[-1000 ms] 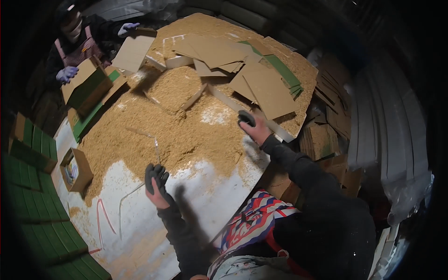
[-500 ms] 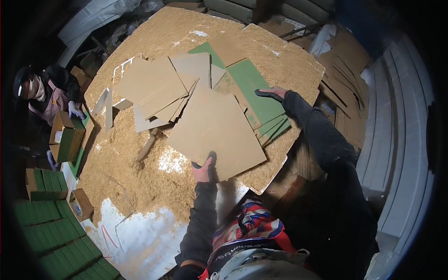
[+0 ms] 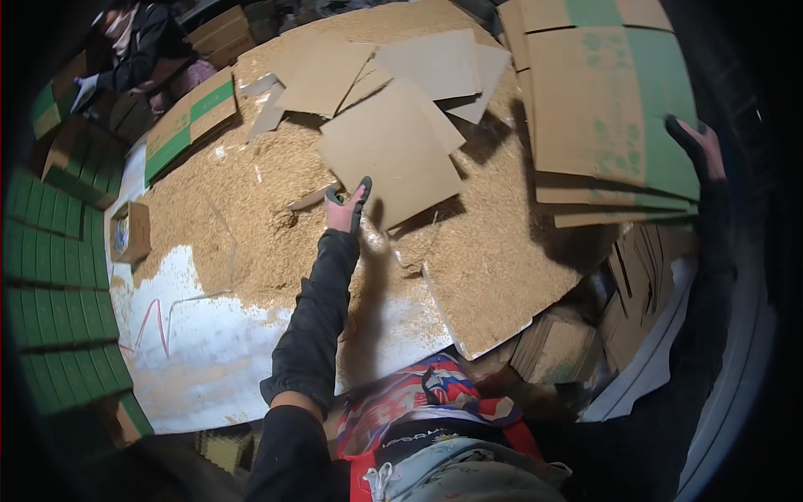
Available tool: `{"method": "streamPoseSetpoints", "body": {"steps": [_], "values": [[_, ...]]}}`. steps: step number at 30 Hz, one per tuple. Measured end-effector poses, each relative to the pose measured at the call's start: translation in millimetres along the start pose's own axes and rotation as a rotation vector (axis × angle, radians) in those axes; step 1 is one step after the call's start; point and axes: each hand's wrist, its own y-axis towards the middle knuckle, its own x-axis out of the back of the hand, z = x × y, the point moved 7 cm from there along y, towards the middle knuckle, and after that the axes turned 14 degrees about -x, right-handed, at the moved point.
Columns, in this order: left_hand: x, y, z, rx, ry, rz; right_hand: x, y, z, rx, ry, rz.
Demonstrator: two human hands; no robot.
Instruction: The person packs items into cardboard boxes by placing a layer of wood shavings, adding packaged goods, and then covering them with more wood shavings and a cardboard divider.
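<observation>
At the upper right, my right hand [image 3: 703,146] grips a stack of flattened cardboard boxes [image 3: 577,109] by its outer side. The thumb lies on top; the fingers beneath are hidden. These boxes are brown with broad green bands, and the stack is raised above the table. My left hand [image 3: 343,213], in a dark-palmed glove, has thumb and forefinger apart. Its fingertips overlap the lower left edge of a plain brown cardboard sheet [image 3: 393,151], and whether they touch it I cannot tell. Other cardboard sheets [image 3: 322,71] lie loosely under and behind that one.
Grainy tan material covers much of the white table [image 3: 226,368]. A small open carton [image 3: 130,233] stands at its left edge, near rows of green boxes [image 3: 58,309]. Flattened boxes [image 3: 192,121] lie at the far left, beside a co-worker [image 3: 150,50]. More cardboard leans at lower right.
My right hand has taken the green-banded flattened boxes up off the table and to the right. My left hand has opened beside the brown sheet. The view has turned.
</observation>
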Motion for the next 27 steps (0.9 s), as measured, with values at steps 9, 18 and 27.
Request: {"method": "streamPoseSetpoints", "body": {"steps": [9, 18, 27], "values": [[281, -85, -45, -0.126, -0.52, -0.405, 16, -27, -38, 0.272, 0.16, 0.038], [469, -180, 48, 0.411, -0.919, -0.022, -557, -164, 64, 0.305, -0.474, 1.393], [451, -272, 89, 0.536, 0.146, -0.041, -646, -244, -7, 1.161, -0.557, 0.122]]}}
